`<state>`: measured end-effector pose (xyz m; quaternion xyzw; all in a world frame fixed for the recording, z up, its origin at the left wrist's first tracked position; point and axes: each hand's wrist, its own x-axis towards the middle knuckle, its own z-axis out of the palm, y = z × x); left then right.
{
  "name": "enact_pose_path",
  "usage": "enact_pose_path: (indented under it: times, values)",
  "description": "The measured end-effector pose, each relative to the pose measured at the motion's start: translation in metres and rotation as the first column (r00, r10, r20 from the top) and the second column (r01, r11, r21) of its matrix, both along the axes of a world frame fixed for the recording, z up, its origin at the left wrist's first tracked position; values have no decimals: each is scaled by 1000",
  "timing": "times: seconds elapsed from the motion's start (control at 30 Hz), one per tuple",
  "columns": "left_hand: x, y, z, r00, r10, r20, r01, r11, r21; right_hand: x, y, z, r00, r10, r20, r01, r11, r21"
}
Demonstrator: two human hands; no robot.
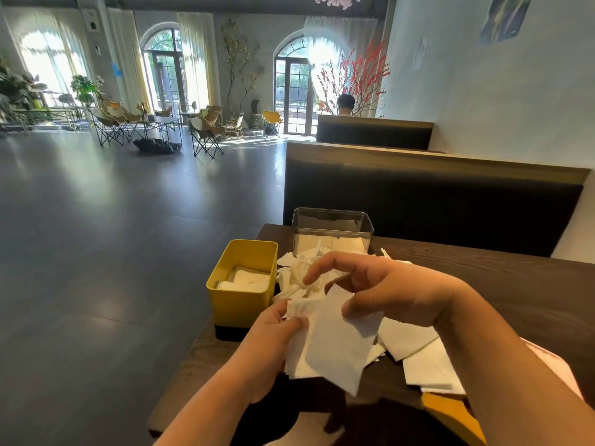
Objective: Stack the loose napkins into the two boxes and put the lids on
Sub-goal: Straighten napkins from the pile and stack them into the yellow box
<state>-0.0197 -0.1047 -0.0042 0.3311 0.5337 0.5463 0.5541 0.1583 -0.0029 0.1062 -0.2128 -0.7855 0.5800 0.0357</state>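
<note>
A white napkin (331, 342) is held above the near edge of the desk (515, 284). The left hand (270, 342) pinches its left edge and the right hand (396, 294) pinches its upper right edge, forefinger stretched out. Just beyond lies a crumpled pile of loose napkins (299, 278), with flat napkins (428, 365) under the right wrist. The yellow box (238, 304) stands left of the pile and the clear box (333, 226) behind it, both lidless and partly filled.
</note>
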Motion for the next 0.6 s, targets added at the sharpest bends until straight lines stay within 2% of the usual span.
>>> enact_pose_path:
  times: [0.1, 0.2, 0.27, 0.43, 0.6]
  values:
    - [3, 1, 3, 998, -57, -27, 57, 998, -8, -14, -2, 0, 978, 71, 198, -98, 987, 131]
    - [4, 0, 5, 996, -85, -33, 85, 996, -23, -24, -5, -1, 941, 62, 334, -158, 950, 268]
    - [4, 0, 5, 996, -80, -48, 79, 997, -19, -28, -6, -3, 944, 20, 330, -138, 931, 339]
    - [2, 0, 1, 1000, -11, -29, 11, 1000, -13, -32, -3, -8, 955, -10, 296, -104, 924, 368]
    - [3, 0, 2, 998, -45, -35, 45, 999, -1, -22, -1, -4, 971, 103, 217, -153, 961, 231]
